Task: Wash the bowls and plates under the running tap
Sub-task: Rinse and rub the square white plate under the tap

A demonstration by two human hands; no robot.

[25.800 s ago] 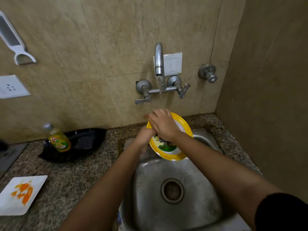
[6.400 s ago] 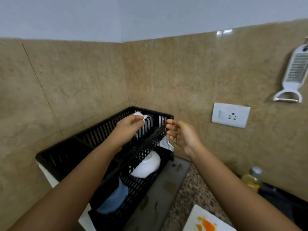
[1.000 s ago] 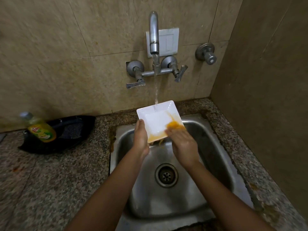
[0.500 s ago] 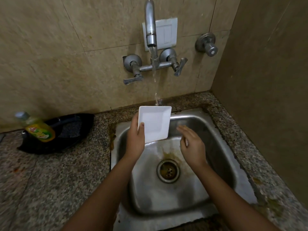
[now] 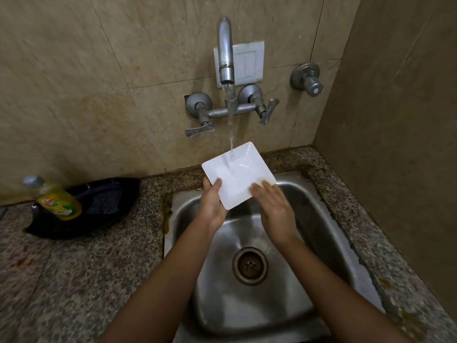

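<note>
The left hand (image 5: pixel 210 206) forms the grip: thumb on the upper face of the square white plate (image 5: pixel 238 173) at its 8 o'clock corner, remaining fingers curled out of sight beneath, pinching the rim. The right hand (image 5: pixel 274 209) does not clamp; its fingers (image 5: pixel 259 188) lie straight and flat on the plate's surface near the 4 o'clock edge, pressing or rubbing it.

The plate is held over the far end of the sink (image 5: pixel 329 256), tilted toward the person, at 12 o'clock from the drain (image 5: pixel 249 266). The stream from the tap (image 5: pixel 225 50) lands on the plate's upper half and runs down its face. The visible surface appears white, with no residue evident.

Outward, at 9 o'clock from the sink, a dish soap bottle (image 5: pixel 58 200) leans on a black tray (image 5: pixel 99 199) on the granite table (image 5: pixel 74 268). A stopcock (image 5: pixel 308 79) sits on the wall at 2 o'clock.

Progress, as a judgement: this plate is in its final rinse; the face looks finished, while the underside cannot be checked. No other bowls or plates are in view, so the remaining count cannot be determined. Remaining for this item: shake off the water and put the plate away.
</note>
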